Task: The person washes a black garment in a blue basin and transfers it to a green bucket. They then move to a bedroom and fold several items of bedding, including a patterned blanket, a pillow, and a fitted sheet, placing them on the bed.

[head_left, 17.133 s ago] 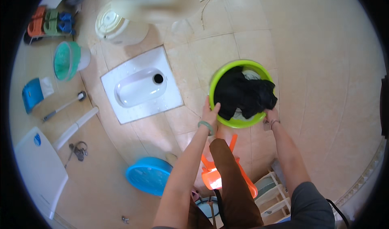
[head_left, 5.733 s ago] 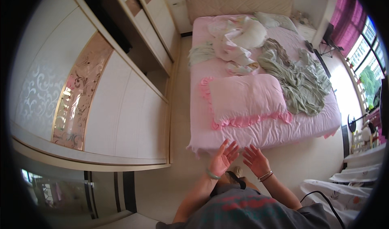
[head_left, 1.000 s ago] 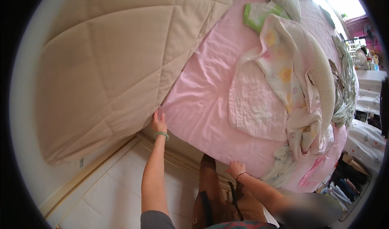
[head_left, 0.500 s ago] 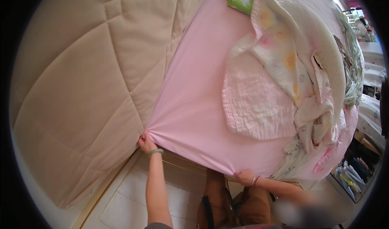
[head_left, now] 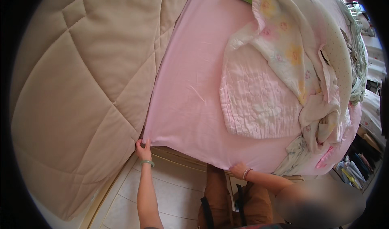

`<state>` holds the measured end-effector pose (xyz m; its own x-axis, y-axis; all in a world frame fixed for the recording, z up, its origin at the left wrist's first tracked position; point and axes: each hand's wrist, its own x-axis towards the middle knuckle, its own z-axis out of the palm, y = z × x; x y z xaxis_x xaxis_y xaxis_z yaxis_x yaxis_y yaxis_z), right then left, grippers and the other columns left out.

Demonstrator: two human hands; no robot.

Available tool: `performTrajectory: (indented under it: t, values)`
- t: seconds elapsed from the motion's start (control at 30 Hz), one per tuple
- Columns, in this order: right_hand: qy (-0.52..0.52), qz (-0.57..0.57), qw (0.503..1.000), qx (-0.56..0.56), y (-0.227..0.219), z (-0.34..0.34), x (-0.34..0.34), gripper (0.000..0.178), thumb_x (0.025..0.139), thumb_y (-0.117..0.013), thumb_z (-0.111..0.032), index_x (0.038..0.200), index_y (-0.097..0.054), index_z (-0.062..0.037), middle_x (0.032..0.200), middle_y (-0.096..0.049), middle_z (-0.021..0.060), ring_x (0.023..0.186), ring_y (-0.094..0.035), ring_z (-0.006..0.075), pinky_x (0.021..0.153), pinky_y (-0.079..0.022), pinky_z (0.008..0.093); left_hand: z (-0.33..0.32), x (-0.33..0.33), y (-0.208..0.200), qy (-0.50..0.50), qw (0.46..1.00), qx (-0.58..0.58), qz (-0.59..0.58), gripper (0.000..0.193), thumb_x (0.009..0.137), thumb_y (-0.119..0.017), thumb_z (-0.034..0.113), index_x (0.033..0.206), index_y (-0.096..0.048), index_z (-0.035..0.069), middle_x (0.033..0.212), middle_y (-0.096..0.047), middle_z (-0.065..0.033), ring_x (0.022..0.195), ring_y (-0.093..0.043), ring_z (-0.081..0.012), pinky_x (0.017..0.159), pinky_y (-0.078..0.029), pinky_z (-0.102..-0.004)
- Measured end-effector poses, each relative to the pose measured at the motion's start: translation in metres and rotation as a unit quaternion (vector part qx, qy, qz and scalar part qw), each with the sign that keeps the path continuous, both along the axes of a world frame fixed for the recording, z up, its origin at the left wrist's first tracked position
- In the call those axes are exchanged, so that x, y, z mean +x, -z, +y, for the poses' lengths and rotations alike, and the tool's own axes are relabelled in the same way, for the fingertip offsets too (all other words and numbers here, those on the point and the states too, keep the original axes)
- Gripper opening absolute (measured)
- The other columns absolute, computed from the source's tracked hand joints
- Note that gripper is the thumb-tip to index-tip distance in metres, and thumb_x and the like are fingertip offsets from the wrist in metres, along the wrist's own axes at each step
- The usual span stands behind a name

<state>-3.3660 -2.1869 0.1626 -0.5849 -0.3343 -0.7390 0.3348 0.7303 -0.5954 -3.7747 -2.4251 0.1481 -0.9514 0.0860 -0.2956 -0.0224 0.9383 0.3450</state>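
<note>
Headboard: a beige quilted headboard [head_left: 77, 87] fills the frame from 7 to 11 o'clock, its padded edge touching the sheet.
Floor: pale tiles [head_left: 174, 192] show at 6 o'clock, between the arms.
Left hand: the left hand [head_left: 142, 150], at about 7 o'clock, has its grip clenched on the corner of the pink sheet [head_left: 190, 95], right where sheet and headboard meet; a green bangle sits on the wrist.
Sheet: it spreads from that corner up toward 12 o'clock and across the bed; its lower edge hangs between the two hands.
Right hand: the right hand [head_left: 238, 170], near 5 o'clock, has its grip grasping the sheet's lower edge.
Quilt: a pale pink quilted pad [head_left: 259, 103] lies on the sheet at about 3 o'clock, with a flowered blanket [head_left: 291, 46] bunched over it toward 1 o'clock.
Room: shelves with coloured things [head_left: 356, 164] at 4 o'clock.
Change: half a second ago the left hand held the corner pulled further off the headboard; now the corner sits closer in, and the view has drawn nearer.
</note>
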Motion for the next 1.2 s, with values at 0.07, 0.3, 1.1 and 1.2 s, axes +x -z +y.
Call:
performTrajectory:
  t: [0.07, 0.3, 1.1, 1.2]
  values:
    - [0.003, -0.006, 1.000, 0.006, -0.007, 0.004, -0.004, 0.023, 0.087, -0.053, -0.027, 0.085, -0.069, -0.0102, 0.086, -0.070, 0.0108, 0.076, -0.067, 0.0291, 0.066, -0.053, 0.0419, -0.013, 0.000, 0.003, -0.070, 0.991, 0.102, -0.044, 0.026, 0.077, -0.074, 0.023, 0.090, -0.059, 0.006, 0.093, -0.064, -0.0138, 0.091, -0.059, -0.0310, 0.083, -0.045, -0.0406]
    - [0.481, 0.136, 0.858, -0.114, -0.041, 0.125, -0.231, 0.025, 0.085, -0.062, -0.026, 0.080, -0.064, -0.0018, 0.068, -0.061, 0.0191, 0.057, -0.060, 0.0321, 0.055, -0.048, 0.0391, 0.041, 0.036, -0.081, 0.238, 0.964, 0.071, 0.092, 0.019, 0.068, -0.066, -0.001, 0.070, -0.048, 0.006, 0.091, -0.058, -0.0078, 0.084, -0.056, -0.0274, 0.076, -0.044, -0.0398]
    - [0.163, 0.478, 0.804, 0.313, 0.046, 0.301, -0.463, 0.048, 0.093, -0.048, -0.046, 0.126, -0.053, -0.0120, 0.134, -0.049, 0.0020, 0.126, -0.040, 0.0197, 0.099, -0.033, 0.0420, 0.000, -0.011, 0.058, -0.513, 0.812, 0.218, -0.175, 0.032, 0.083, -0.068, 0.037, 0.108, -0.062, 0.018, 0.076, -0.060, 0.0062, 0.050, -0.040, -0.0055, 0.045, -0.037, -0.0205]
    - [0.183, 0.497, 0.780, 0.334, 0.052, 0.296, -0.466, 0.044, 0.093, -0.047, -0.046, 0.121, -0.058, -0.0137, 0.127, -0.052, -0.0001, 0.120, -0.043, 0.0182, 0.093, -0.036, 0.0435, 0.000, -0.014, 0.081, -0.518, 0.801, 0.200, -0.224, 0.033, 0.088, -0.060, 0.035, 0.114, -0.061, 0.014, 0.092, -0.062, -0.0002, 0.071, -0.055, -0.0126, 0.059, -0.049, -0.0293]
